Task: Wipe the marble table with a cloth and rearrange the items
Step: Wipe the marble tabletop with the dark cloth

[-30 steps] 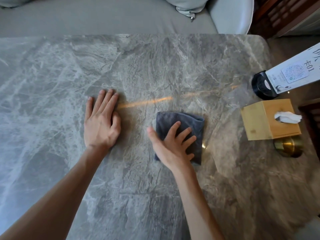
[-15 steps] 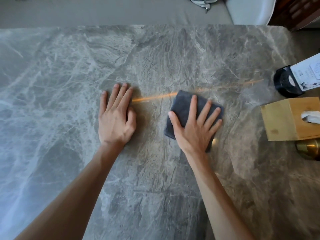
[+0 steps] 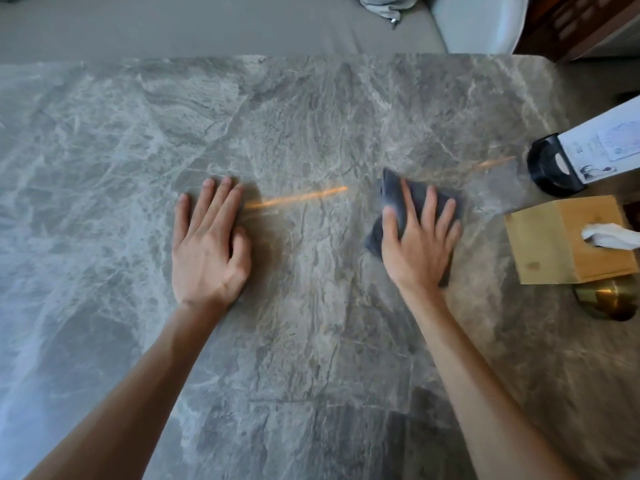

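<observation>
Resting flat on the marble table (image 3: 311, 306), the left hand (image 3: 207, 251) lies palm down with fingers straight and close together, holding nothing. To its right, well apart, the right hand (image 3: 420, 247) presses a dark grey cloth (image 3: 393, 199) against the stone, fingers spread and extended, not curled around it. The cloth's long axis tilts from near-left to far-right; most of it is hidden beneath the palm, and its edges are blurred. Further right sit a black stand (image 3: 550, 171) with a white card (image 3: 609, 143) cut off by the frame, a wooden tissue box (image 3: 554, 244), and a brass object (image 3: 606, 301) partly hidden behind the box.
</observation>
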Demonstrator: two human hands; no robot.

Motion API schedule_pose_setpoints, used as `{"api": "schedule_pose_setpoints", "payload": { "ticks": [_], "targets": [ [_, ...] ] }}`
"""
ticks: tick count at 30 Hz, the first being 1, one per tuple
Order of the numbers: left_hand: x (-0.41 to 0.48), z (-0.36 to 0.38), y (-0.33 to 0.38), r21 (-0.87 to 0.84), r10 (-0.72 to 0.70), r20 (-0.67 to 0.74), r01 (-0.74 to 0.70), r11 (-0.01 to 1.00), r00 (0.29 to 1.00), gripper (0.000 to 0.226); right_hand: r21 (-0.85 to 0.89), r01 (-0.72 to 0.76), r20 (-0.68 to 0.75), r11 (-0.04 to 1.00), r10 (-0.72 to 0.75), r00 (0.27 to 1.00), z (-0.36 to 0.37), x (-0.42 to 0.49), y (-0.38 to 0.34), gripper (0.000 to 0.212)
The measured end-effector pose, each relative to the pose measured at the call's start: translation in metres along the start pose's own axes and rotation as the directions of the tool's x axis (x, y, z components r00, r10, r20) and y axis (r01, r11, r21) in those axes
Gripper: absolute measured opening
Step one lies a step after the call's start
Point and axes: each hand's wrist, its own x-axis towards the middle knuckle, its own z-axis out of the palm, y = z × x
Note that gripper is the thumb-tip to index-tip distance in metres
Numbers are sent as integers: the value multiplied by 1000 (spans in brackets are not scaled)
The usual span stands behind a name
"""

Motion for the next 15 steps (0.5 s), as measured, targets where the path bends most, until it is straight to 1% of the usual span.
{"api": "schedule_pose_setpoints", "payload": {
  "ticks": [1, 2, 3, 4, 5, 6, 7, 8, 9, 10, 11, 12, 13, 14, 15],
  "targets": [
    [0, 0, -1, 4, -3, 1, 3, 1000, 1000, 60, 26, 19, -2, 999, -19, 1000, 4, 11, -22, 59],
    [0, 0, -2, 7, -5, 3, 5, 1000, 1000, 59, 40, 80, -9, 996, -80, 997, 8, 13, -44, 58],
    [0, 1, -2, 6, -6, 5, 5, 1000, 1000, 59, 43, 175, -17, 984, -175, 984, 9, 6, -64, 57],
    [0, 0, -2, 2, -3, 10, 3, 1000, 1000, 59, 36, 292, -17, 956, -292, 956, 9, -11, -76, 55],
    [-1, 0, -2, 0, 1, 16, -1, 1000, 1000, 59, 37, 417, -2, 908, -417, 909, 8, -35, -79, 53],
    [-1, -1, -2, 0, 3, 20, -3, 1000, 1000, 60, 41, 534, 30, 845, -535, 844, 4, -61, -72, 53],
    [-2, -2, -2, 4, 4, 25, -5, 1000, 1000, 60, 48, 612, 84, 789, -614, 785, -2, -85, -57, 53],
    [-3, -3, -1, 15, 6, 34, -7, 1000, 999, 60, 50, 654, 135, 755, -654, 744, -6, -102, -34, 54],
    [-3, -4, -1, 29, 7, 44, -9, 1000, 999, 60, 40, 656, 170, 754, -652, 739, -10, -110, -8, 55],
    [-3, -3, -1, 42, 6, 53, -8, 999, 999, 60, 16, 615, 189, 789, -606, 773, -13, -104, 17, 55],
    [-3, -3, 0, 52, 1, 58, -4, 999, 998, 60, -19, 524, 177, 851, -513, 840, -14, -87, 37, 54],
    [-2, -3, 1, 56, -5, 59, 1, 998, 998, 60, -55, 393, 136, 918, -383, 914, -14, -64, 46, 54],
    [-1, -3, 1, 59, -8, 60, 5, 998, 998, 60, -76, 241, 82, 968, -235, 969, -13, -35, 42, 55],
    [-1, -2, 2, 60, -9, 62, 5, 998, 998, 61, -70, 115, 26, 991, -114, 993, -10, -8, 25, 56],
    [0, -2, 3, 59, -8, 63, 4, 998, 998, 61, -52, 59, 14, 997, -58, 998, -9, 9, -3, 56]
  ]
}}
